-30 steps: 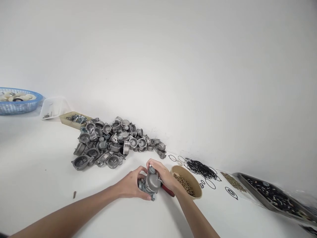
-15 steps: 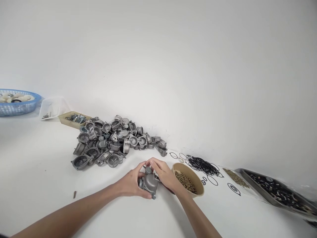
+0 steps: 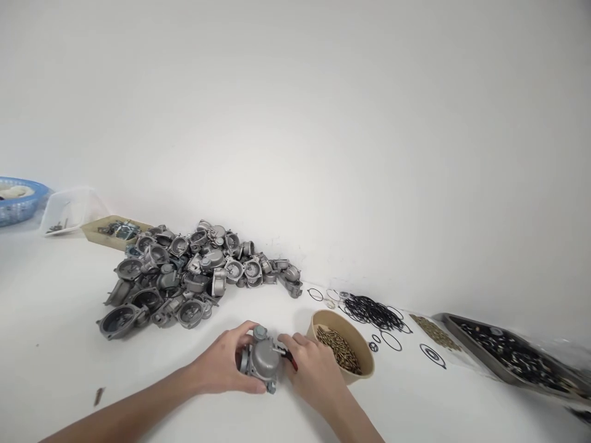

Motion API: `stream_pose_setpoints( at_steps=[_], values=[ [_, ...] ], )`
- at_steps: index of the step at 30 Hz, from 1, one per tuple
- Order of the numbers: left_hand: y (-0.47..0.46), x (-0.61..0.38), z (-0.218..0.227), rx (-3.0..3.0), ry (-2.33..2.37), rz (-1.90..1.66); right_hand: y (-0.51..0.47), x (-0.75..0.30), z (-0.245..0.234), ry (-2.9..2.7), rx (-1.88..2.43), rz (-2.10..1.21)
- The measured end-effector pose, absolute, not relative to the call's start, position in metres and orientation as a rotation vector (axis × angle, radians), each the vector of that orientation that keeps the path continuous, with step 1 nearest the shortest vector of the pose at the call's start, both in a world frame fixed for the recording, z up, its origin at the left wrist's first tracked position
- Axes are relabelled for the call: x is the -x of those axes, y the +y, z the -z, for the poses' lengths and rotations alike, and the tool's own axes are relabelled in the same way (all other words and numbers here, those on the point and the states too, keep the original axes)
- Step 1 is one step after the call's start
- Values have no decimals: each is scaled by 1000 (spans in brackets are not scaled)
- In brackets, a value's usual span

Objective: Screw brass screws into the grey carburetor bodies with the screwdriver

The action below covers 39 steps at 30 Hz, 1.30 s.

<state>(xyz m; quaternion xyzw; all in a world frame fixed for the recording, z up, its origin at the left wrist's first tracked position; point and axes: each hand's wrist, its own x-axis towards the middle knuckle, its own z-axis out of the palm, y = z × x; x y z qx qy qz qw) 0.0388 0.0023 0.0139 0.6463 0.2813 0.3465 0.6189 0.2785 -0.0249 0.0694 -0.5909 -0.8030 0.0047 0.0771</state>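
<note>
My left hand grips a grey metal carburetor part that stands on the white table, fingers wrapped round its left side. My right hand lies just right of it, fingers closed on a red-handled tool whose tip touches the part. A tan bowl of small brass pieces stands right beside my right hand.
A heap of grey metal housings lies behind the hands. Black rubber rings are strewn to the right, beside a dark tray of small parts. At far left are a blue basket, a clear tub and a tan tray.
My right hand came off the top of the part and dropped to its right side, onto the red-handled tool. The view shifted, so everything sits a little further left.
</note>
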Motion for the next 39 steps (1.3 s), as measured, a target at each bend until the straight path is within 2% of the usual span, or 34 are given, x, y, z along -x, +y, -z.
stream_pose_setpoints(
  at_steps=[8,11,16,29,39],
  values=[
    [1,-39,-12,-1472,594,-795,-27,-324,-105,-2192,1565,-158],
    [2,-37,-9,-1462,600,-797,-28,-342,-109,-1928,1451,-320],
    [3,-33,-6,-1470,613,-791,-17,-387,-119,-1445,1579,-488],
    [0,-33,-2,-1480,625,-770,-3,-467,-116,-1048,1661,-502],
    [-3,-33,-2,-1452,611,-744,-6,-456,-108,-1121,1607,-239]
  ],
)
